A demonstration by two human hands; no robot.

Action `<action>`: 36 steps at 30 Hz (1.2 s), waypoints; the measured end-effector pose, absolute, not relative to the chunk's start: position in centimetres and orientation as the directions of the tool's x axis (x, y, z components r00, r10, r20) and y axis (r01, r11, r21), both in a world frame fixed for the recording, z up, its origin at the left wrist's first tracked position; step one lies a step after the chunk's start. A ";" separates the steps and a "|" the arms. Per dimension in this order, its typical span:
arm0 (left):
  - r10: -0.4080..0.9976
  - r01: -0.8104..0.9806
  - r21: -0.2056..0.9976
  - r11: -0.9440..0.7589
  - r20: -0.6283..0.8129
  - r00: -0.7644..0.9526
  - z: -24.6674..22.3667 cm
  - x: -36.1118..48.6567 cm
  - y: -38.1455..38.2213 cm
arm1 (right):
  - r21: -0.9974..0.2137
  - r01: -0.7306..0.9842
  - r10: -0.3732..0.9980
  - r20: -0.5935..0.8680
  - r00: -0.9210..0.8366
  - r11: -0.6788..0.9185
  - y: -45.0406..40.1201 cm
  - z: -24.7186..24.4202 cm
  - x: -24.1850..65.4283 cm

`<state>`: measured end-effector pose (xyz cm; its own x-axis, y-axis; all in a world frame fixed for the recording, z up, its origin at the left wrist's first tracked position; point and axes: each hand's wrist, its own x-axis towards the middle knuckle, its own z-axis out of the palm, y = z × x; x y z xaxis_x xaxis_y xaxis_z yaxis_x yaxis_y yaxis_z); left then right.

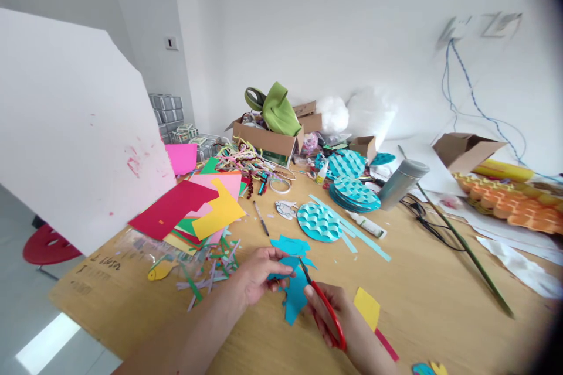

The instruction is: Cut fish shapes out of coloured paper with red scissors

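A blue paper [278, 268] is held at the left hand [259, 278], its edge pinched between thumb and fingertips, which are closed on it with no visible gap. By the right hand [331, 312], at four o'clock from that paper, the scissors [329, 309] are gripped, the fingers being curled around the red handles. The blades are pointed toward eleven o'clock, with the tip at the paper's right edge; how far they are parted cannot be told.

Clock directions below are taken from the held paper. A blue offcut [295, 300] is seen at five o'clock, between the hands, and a blue scrap [289, 245] at one o'clock, just beyond; whether either is joined to the held paper cannot be told. Farther off at one o'clock a scalloped disc [319, 224] is laid flat, with a glue bottle [368, 225] placed at two o'clock. A pen [261, 218] is left at eleven o'clock. Coloured sheets [169, 209] are piled at ten o'clock, and a yellow fish [160, 270] is set at nine. At four o'clock a yellow piece [368, 307] is found, beyond the right hand.
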<state>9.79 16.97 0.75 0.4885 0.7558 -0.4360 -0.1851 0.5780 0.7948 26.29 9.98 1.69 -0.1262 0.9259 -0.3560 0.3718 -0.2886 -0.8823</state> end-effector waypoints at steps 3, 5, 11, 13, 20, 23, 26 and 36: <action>0.786 -0.229 0.790 0.569 -0.441 0.433 0.5 9.9 17.1 | -0.888 0.367 0.930 -0.345 -0.128 -0.279 9.9 1.7 26.3; 0.814 -0.261 0.799 0.542 -0.421 0.401 0.4 9.9 17.2 | -0.891 0.357 0.929 -0.346 -0.128 -0.282 9.8 1.7 26.4; 0.855 -0.262 0.845 0.467 -0.356 0.377 0.6 9.9 17.2 | -0.899 0.306 0.942 -0.335 -0.019 -0.313 10.0 1.9 26.5; 0.827 -0.179 0.865 0.468 -0.357 0.435 0.7 9.9 16.9 | -0.911 0.270 0.949 -0.314 0.036 -0.311 10.2 2.1 26.6; 0.746 0.008 0.905 0.426 -0.356 0.562 0.8 10.0 16.0 | -0.933 0.216 0.955 -0.295 -0.009 -0.286 10.4 2.3 26.7; 0.811 -0.095 0.902 0.421 -0.328 0.484 0.9 10.1 16.3 | -0.946 0.194 0.964 -0.266 -0.012 -0.259 10.3 2.4 26.4; 0.812 -0.206 0.863 0.461 -0.317 0.490 0.9 10.2 16.4 | -0.957 0.166 0.971 -0.239 0.022 -0.240 10.2 2.4 26.3; 0.817 -0.197 0.869 0.454 -0.317 0.482 0.6 10.7 15.8 | -0.959 0.155 0.969 -0.245 -0.021 -0.239 9.8 2.2 25.4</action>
<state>10.75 15.80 0.62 0.4817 0.8168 -0.3174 -0.1972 0.4540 0.8689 25.41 9.84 2.22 -0.0210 0.9694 -0.2446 0.1554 -0.2385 -0.9586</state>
